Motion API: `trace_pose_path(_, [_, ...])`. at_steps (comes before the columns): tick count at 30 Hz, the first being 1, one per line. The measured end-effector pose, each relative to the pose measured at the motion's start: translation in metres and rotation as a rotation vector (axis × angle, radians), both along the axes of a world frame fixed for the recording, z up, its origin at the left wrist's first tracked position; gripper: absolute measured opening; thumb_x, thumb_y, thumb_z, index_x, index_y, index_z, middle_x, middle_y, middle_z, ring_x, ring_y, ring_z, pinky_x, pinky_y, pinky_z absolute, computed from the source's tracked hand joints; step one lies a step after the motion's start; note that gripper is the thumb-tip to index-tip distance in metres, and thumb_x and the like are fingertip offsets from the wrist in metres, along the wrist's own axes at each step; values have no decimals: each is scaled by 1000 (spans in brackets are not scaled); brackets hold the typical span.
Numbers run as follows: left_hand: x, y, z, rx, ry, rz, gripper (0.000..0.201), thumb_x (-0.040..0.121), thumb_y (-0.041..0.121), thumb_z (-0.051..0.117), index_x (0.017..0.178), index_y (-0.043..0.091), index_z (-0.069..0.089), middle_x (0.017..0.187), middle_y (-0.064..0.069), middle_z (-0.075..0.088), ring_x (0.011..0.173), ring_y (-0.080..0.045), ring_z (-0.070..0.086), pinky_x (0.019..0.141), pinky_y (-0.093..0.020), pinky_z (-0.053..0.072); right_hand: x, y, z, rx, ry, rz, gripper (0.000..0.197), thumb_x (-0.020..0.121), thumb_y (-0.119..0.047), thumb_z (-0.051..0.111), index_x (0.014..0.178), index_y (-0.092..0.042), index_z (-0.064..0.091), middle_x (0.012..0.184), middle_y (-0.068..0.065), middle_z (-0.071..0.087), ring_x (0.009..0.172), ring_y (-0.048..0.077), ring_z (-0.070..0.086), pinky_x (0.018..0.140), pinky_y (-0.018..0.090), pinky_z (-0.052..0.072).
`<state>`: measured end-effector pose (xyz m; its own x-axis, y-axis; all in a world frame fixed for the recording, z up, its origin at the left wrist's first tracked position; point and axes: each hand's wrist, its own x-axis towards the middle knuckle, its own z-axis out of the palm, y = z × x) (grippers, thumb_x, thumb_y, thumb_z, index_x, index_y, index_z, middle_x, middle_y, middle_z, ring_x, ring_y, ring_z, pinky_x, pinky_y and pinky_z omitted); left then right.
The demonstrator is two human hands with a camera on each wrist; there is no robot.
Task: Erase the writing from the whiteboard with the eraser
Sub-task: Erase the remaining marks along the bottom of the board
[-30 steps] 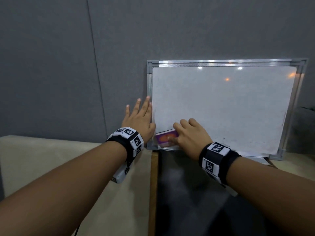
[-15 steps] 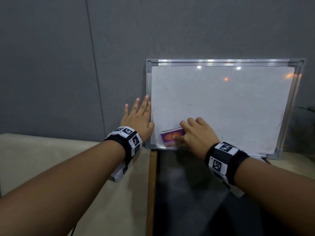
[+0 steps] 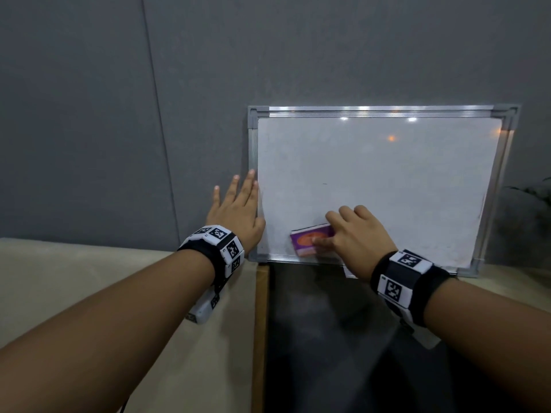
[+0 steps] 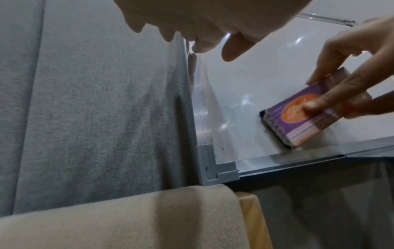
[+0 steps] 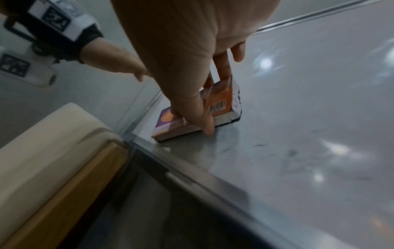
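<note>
Since prev frame eraser (image 3: 311,240) slid right along whiteboard (image 3: 387,174) bottom w/ right hand (image 3: 354,236) pinching it, left hand (image 3: 235,210) flat-fingered bracing left frame; risk: felt catching bottom rail or tipping the leaning board, w/ open room up & right.

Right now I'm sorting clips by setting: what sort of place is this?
Probably an office or a study corner: a small framed whiteboard leans against a grey fabric-panelled wall, standing on a dark desk.
</note>
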<state>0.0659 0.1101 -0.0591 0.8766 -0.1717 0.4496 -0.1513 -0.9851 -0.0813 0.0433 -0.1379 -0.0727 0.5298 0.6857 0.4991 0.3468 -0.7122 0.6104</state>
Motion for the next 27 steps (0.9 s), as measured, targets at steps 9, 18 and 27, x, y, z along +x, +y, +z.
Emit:
trace_pose_path(9, [-1,-8,-4,-91,0,33,75,93,37,30,152,16,-11,157,-16,-20,146,-30,-10,119,-48,-2,5,-6,20,130,-95,16,33,78,-20,69,105,-39,71,83,7,48,75,29,46,68,40,33])
trace_pose_path(18, [0,-14,-10,-383,103,10,77,91,30,33,152,12,-10,131,-14,51,121,-29,48,117,-52,13,-2,-32,2,84,-68,28,40,74,-14,56,102,-38,72,82,7,48,73,30,46,67,39,33])
trace_pose_path(27, [3,-23,-10,-520,140,16,75,92,28,34,152,13,-8,137,-15,47,125,-30,46,117,-51,14,-1,-21,-3,89,-70,27,40,78,-19,44,101,-38,71,83,6,49,75,29,46,68,39,35])
